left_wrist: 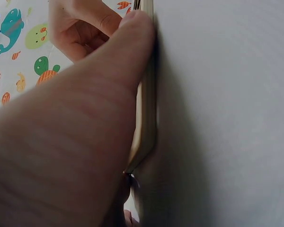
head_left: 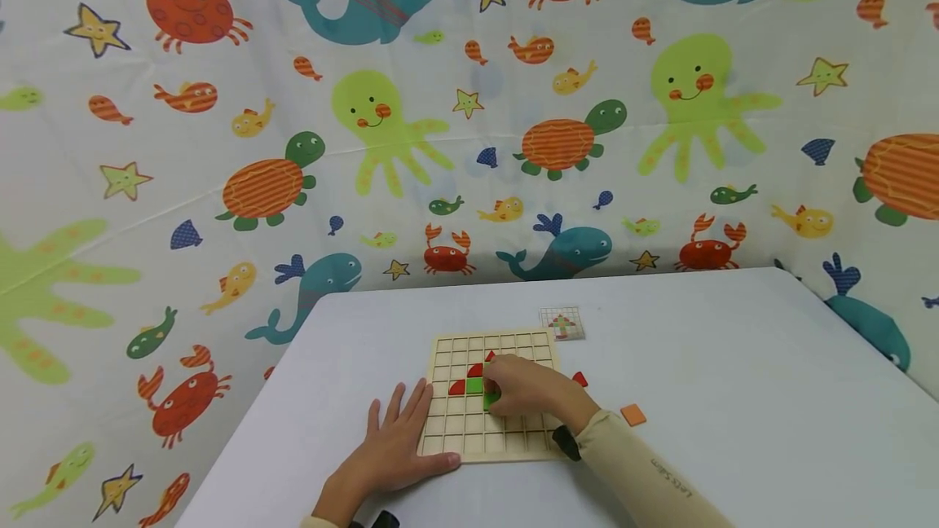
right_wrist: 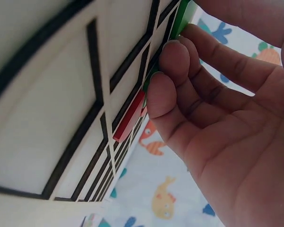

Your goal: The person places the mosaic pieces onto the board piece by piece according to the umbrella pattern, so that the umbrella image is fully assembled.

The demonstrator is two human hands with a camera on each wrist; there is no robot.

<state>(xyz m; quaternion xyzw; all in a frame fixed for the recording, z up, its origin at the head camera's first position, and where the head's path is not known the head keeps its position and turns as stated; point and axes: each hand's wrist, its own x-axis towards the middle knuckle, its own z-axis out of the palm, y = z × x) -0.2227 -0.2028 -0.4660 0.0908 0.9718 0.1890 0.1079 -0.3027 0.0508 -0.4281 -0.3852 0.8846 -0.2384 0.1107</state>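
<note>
A wooden grid board lies on the table, with red pieces and a green square tile in its cells. My right hand reaches over the middle of the board, thumb and fingers curled at another green tile. Seen from the right wrist, this green tile shows between the thumb and a fingertip, while other fingertips touch the pieces beside a red one. Spread along the board's left side, my left hand rests its thumb on the near edge.
Behind the board lies a small pattern card with a grid and coloured shapes. To the right are a loose red piece and an orange square tile on the white table. A sea-animal curtain hangs behind.
</note>
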